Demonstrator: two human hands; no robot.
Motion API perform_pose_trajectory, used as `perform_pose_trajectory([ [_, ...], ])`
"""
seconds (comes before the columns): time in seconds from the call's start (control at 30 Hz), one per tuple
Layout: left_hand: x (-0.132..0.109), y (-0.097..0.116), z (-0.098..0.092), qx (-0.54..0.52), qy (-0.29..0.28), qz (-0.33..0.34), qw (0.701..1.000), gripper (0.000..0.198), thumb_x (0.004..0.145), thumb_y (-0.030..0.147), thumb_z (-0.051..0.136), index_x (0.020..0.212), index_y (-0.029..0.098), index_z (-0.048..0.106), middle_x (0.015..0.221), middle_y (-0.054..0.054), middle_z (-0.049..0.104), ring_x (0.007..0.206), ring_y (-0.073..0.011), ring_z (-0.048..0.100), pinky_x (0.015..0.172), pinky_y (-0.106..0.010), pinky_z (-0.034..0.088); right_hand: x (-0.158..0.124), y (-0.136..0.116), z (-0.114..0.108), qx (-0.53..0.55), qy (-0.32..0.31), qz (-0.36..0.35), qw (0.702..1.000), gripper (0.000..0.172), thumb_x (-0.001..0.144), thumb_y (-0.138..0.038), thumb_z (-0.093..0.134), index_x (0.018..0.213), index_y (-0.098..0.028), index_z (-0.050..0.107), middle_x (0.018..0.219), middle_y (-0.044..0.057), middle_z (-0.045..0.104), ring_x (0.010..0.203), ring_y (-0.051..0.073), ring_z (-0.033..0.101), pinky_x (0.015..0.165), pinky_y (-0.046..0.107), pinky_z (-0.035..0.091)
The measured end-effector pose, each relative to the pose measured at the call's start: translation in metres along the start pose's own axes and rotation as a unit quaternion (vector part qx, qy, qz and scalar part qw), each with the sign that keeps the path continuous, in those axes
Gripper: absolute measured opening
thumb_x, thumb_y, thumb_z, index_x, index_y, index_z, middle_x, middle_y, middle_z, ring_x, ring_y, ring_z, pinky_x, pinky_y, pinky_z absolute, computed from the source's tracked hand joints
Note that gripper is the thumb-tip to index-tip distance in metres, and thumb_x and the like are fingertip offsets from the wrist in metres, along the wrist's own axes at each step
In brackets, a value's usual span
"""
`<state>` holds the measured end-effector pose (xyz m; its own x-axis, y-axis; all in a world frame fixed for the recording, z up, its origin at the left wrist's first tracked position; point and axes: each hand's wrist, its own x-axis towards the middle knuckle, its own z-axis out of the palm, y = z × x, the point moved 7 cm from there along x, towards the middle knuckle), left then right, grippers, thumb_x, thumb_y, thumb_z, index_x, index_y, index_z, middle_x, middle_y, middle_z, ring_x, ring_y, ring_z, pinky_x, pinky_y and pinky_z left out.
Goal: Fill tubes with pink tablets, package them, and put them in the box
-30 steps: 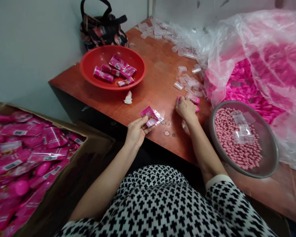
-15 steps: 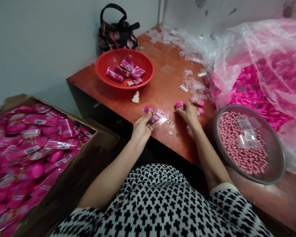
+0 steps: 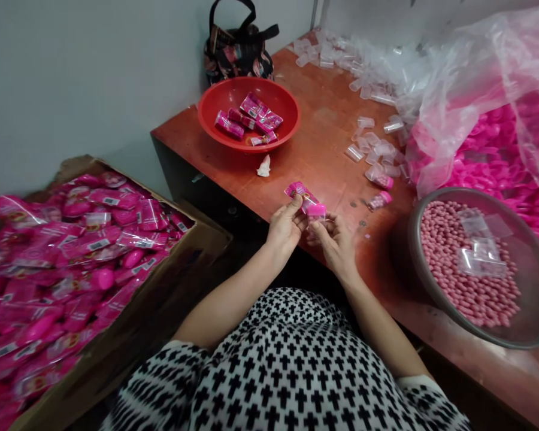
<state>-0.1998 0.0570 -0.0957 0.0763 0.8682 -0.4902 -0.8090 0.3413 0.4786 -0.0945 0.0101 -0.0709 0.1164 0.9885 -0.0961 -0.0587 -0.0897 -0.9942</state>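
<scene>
Over the table's front edge my left hand [image 3: 284, 232] pinches a pink printed plastic wrapper [image 3: 297, 190]. Close against it, my right hand [image 3: 339, 246] grips a small clear tube with a pink cap [image 3: 317, 210], the cap meeting the wrapper's near end. Fingers hide most of the tube, and I cannot tell whether its cap is inside the wrapper. Right of my hands lie two pink-capped tubes, one farther back [image 3: 379, 178] and one nearer [image 3: 380, 200], with pink candies in them.
A red bowl [image 3: 206, 129] holds several pink packets, with a bag [image 3: 238, 57] behind. A grey basin [image 3: 532, 299] of pink candies stands right, before a plastic bag of pink parts [image 3: 480, 143]. Clear tubes [image 3: 354, 152] litter the table. A carton [image 3: 188, 239] of pink packets sits left.
My right hand has left the spot by the capped tubes, bringing one to the wrapper in my left hand. The whole view has shifted a little.
</scene>
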Motion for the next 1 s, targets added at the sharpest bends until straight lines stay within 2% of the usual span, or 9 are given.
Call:
perform_pose_trajectory([
  [0.23, -0.006, 0.005, 0.010, 0.063, -0.048, 0.037, 0.996, 0.032, 0.061, 0.031, 0.084, 0.070, 0.013, 0.060, 0.063, 0.001, 0.063, 0.054, -0.0080, 0.059, 0.056, -0.020, 0.047, 0.006, 0.006, 0.000, 0.060, -0.014, 0.048, 0.997, 0.035, 0.072, -0.042, 0.073, 0.091, -0.020, 0.053, 0.069, -0.004, 0.066, 0.054, 0.010, 0.062, 0.054, 0.024, 0.057],
  [0.37, -0.006, 0.002, 0.016, 0.096, -0.099, 0.027, 0.990, 0.041, 0.053, 0.034, 0.088, 0.078, 0.013, 0.062, 0.067, 0.001, 0.065, 0.055, -0.0089, 0.059, 0.055, -0.021, 0.048, 0.006, 0.005, -0.007, 0.028, 0.025, 0.006, 0.999, 0.035, 0.072, -0.041, 0.073, 0.092, -0.020, 0.053, 0.074, -0.003, 0.068, 0.061, 0.011, 0.065, 0.057, 0.026, 0.058],
  [0.43, -0.006, -0.003, 0.016, 0.119, -0.105, 0.013, 0.987, 0.041, 0.051, 0.034, 0.088, 0.074, 0.013, 0.062, 0.063, 0.002, 0.063, 0.051, -0.0083, 0.057, 0.052, -0.020, 0.046, 0.005, 0.004, -0.010, 0.010, 0.035, -0.017, 0.999, 0.033, 0.074, -0.041, 0.071, 0.092, -0.020, 0.054, 0.077, -0.002, 0.068, 0.064, 0.012, 0.066, 0.059, 0.026, 0.058],
  [0.57, -0.006, -0.007, 0.015, 0.149, -0.109, -0.005, 0.983, 0.038, 0.052, 0.035, 0.088, 0.065, 0.011, 0.061, 0.056, 0.001, 0.059, 0.048, -0.0081, 0.054, 0.048, -0.020, 0.044, 0.006, 0.003, -0.014, -0.011, 0.040, -0.024, 0.999, 0.033, 0.074, -0.042, 0.072, 0.091, -0.020, 0.055, 0.077, -0.001, 0.068, 0.063, 0.012, 0.066, 0.060, 0.027, 0.058],
  [0.7, -0.004, -0.004, 0.021, 0.181, -0.139, -0.004, 0.974, 0.033, 0.055, 0.032, 0.086, 0.061, 0.010, 0.063, 0.056, -0.001, 0.060, 0.047, -0.0089, 0.055, 0.046, -0.021, 0.045, 0.010, 0.011, -0.012, 0.084, 0.002, 0.053, 0.995, 0.035, 0.069, -0.043, 0.075, 0.087, -0.019, 0.056, 0.070, -0.002, 0.068, 0.053, 0.011, 0.063, 0.051, 0.025, 0.056],
  [0.77, -0.004, -0.004, 0.023, 0.207, -0.150, -0.002, 0.967, 0.032, 0.056, 0.032, 0.085, 0.060, 0.009, 0.064, 0.055, -0.002, 0.060, 0.046, -0.0095, 0.054, 0.045, -0.022, 0.044, 0.010, 0.011, -0.011, 0.111, -0.008, 0.068, 0.991, 0.036, 0.068, -0.043, 0.076, 0.085, -0.019, 0.055, 0.067, -0.002, 0.068, 0.051, 0.011, 0.063, 0.049, 0.024, 0.055],
  [0.9, -0.005, -0.011, 0.022, 0.222, -0.149, -0.020, 0.963, 0.030, 0.057, 0.030, 0.084, 0.064, 0.008, 0.066, 0.058, -0.002, 0.062, 0.048, -0.0101, 0.056, 0.047, -0.023, 0.047, 0.011, 0.000, -0.022, 0.032, 0.048, -0.015, 0.998, 0.034, 0.068, -0.040, 0.076, 0.085, -0.018, 0.056, 0.071, -0.003, 0.068, 0.055, 0.010, 0.064, 0.054, 0.024, 0.057],
  [1.0, -0.008, -0.016, 0.022, 0.218, -0.162, -0.032, 0.962, 0.030, 0.061, 0.032, 0.082, 0.062, 0.008, 0.064, 0.054, -0.001, 0.059, 0.046, -0.0110, 0.054, 0.045, -0.024, 0.046, 0.013, 0.003, -0.022, 0.052, 0.035, -0.003, 0.998, 0.035, 0.068, -0.039, 0.077, 0.085, -0.018, 0.055, 0.067, -0.004, 0.068, 0.052, 0.010, 0.063, 0.050, 0.023, 0.055],
])
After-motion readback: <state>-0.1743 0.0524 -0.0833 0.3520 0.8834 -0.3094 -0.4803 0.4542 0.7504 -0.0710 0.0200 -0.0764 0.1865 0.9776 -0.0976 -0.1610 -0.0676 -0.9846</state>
